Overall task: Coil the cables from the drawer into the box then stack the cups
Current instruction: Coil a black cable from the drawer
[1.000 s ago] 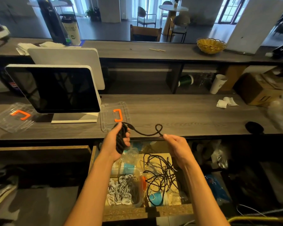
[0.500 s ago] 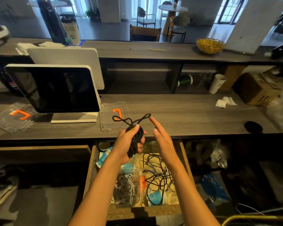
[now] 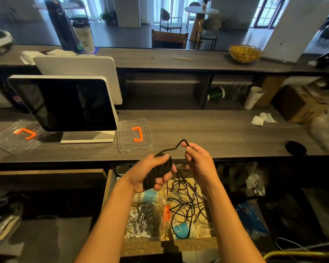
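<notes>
Black cable (image 3: 160, 172), wound into a thick bundle, sits above the open drawer (image 3: 190, 243), gripped by the left hand (image 3: 150, 172) with fingers curled round it. The right hand (image 3: 198, 162) pinches the loose tail. Coiling looks nearly finished; next, wrap the tail and drop the bundle into the clear box (image 3: 160, 234).

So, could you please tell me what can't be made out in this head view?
- Black cable coil: mostly covered by the left hand; loop count unreadable.
- Cable's free end: hidden inside the right hand.
- Box in the drawer: walls hard to trace.
- Paper cup: print too small.
</notes>
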Available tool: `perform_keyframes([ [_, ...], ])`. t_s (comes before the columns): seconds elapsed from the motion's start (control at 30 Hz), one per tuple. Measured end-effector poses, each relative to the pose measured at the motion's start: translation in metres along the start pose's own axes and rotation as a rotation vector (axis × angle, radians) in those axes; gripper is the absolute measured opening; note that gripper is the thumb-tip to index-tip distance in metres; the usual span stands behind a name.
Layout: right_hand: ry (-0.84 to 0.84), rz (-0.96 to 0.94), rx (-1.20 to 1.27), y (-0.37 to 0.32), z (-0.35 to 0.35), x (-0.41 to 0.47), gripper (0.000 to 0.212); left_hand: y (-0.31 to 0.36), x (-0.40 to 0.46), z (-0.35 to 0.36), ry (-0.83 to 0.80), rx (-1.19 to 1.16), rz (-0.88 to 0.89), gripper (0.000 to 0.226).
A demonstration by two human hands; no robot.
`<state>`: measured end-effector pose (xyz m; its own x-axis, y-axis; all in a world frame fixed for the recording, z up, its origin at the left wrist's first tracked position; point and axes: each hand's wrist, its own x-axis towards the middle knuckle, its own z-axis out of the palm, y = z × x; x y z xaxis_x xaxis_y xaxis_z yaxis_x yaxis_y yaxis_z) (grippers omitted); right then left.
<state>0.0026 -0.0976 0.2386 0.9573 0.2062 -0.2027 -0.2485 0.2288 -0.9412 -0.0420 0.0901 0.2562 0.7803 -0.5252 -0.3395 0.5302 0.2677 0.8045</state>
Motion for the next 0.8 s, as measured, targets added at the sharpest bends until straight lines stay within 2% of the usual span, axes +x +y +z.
perform_keyframes([
  [0.1,0.021,-0.118,-0.284,0.002,-0.018,0.0,0.019,0.006,-0.003,-0.01,0.057,-0.221,0.099,0.042],
  [0.13,0.022,-0.141,-0.35,0.003,-0.018,-0.001,0.018,0.007,0.0,-0.01,0.154,-0.253,0.137,0.041],
  [0.27,-0.001,-0.145,-0.54,0.012,-0.008,-0.004,0.014,0.001,0.025,-0.01,0.75,-0.199,0.281,0.037],
  [0.33,-0.044,-0.126,-0.607,0.017,-0.006,-0.004,0.015,-0.007,0.035,-0.012,0.913,-0.277,0.352,0.033],
  [0.4,-0.132,-0.091,-0.586,0.02,-0.003,-0.006,0.018,-0.012,0.039,-0.015,0.959,-0.318,0.389,0.034],
  [0.53,-0.315,-0.033,-0.66,0.02,-0.004,-0.008,0.016,-0.009,0.038,-0.017,0.7,-0.785,0.483,0.043],
  [0.6,-0.404,0.043,-0.674,0.02,-0.009,-0.009,0.013,-0.01,0.036,-0.021,0.707,-0.859,0.522,0.041],
  [0.7,-0.49,0.116,-0.729,0.021,-0.017,-0.008,0.005,-0.013,0.034,-0.027,0.843,-0.701,0.52,0.037],
  [0.8,-0.583,0.211,-0.744,0.018,-0.027,-0.009,0.021,-0.016,0.033,-0.031,1.132,-0.3,0.518,0.032],
])
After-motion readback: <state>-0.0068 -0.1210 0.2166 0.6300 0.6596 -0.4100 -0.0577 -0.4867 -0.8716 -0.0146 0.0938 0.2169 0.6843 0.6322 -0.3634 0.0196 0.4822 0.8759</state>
